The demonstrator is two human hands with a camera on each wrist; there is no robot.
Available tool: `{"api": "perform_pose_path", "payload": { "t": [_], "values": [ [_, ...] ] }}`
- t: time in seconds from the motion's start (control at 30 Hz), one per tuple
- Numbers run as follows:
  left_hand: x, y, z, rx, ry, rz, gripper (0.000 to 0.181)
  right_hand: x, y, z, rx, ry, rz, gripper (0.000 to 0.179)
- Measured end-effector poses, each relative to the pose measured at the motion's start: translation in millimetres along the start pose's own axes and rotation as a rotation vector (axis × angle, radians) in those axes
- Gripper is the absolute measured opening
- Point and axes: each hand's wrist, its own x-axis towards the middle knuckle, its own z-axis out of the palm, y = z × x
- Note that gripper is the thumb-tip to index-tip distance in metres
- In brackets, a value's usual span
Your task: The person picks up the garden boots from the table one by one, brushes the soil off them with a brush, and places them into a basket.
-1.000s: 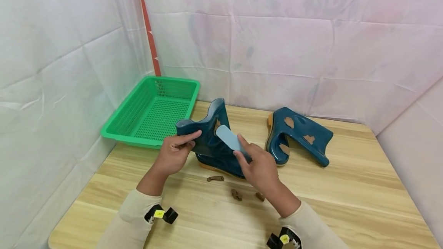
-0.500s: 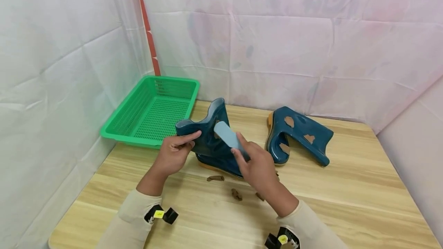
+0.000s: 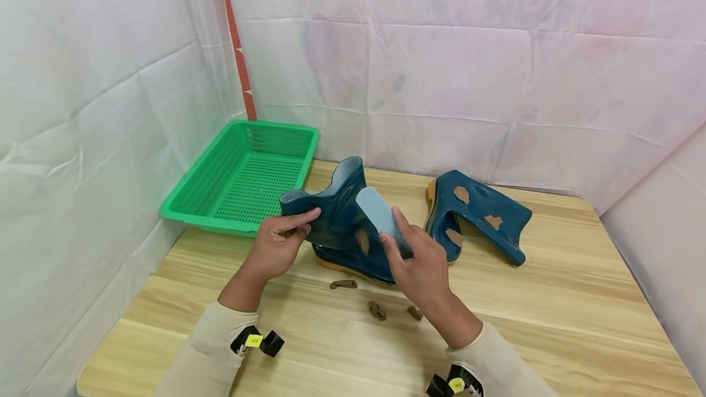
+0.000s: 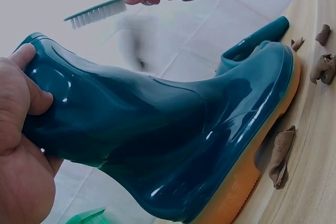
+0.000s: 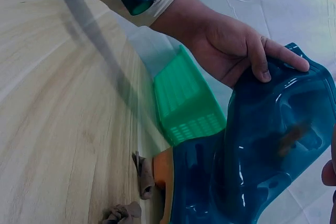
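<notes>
White cloth (image 3: 441, 66), creased and tinged pink in places, walls in a pale wood-grain table (image 3: 551, 311). At the table's far left sits a green perforated basket (image 3: 254, 179). Near the middle, just beside the basket, a glossy teal boot (image 3: 331, 225) stands with its orange sole down and its opening uppermost. Its mate, a second boot (image 3: 480, 201), lies on its side to the right, with three brown patches (image 3: 493, 222) stuck to it.

The person's left hand (image 3: 278, 247) is clamped on the standing boot's shaft, close to the opening. The right hand (image 3: 419, 262) pinches a brush (image 3: 377, 212) by its handle; the left wrist view shows white bristles pointing down above the boot, not touching it. Three crumpled brown pieces (image 3: 344, 285) lie on the table in front of that boot. Smallest is a brown scrap (image 4: 135, 40), blurred (too smeared to give a clear outline), in mid-air between brush and boot.
</notes>
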Motion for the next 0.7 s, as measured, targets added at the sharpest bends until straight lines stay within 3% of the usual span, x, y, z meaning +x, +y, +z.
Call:
{"api": "perform_pose_path", "payload": {
  "t": [0.2,0.37,0.5,0.57,0.7],
  "values": [
    [1.1,-1.1,-0.2,0.001,-0.010,0.001,0.049,-3.9,2.2,-6.2,-0.009,0.006,0.001,0.063],
    [5.7,-0.8,-4.0,0.108,-0.056,0.082,0.039,-13.4,9.7,-16.7,-0.006,0.005,0.007,0.065],
    [13.5,1.1,-9.8,0.256,-0.128,0.182,0.047,-21.9,15.7,-26.6,-0.010,0.018,0.011,0.066],
    [17.8,3.9,-14.2,0.315,-0.181,0.193,0.052,-26.5,18.1,-31.1,-0.023,0.021,0.017,0.067],
    [25.4,11.3,-22.9,0.432,-0.293,0.155,0.063,-36.0,23.0,-39.9,-0.059,0.002,0.034,0.069]
  ]
}}
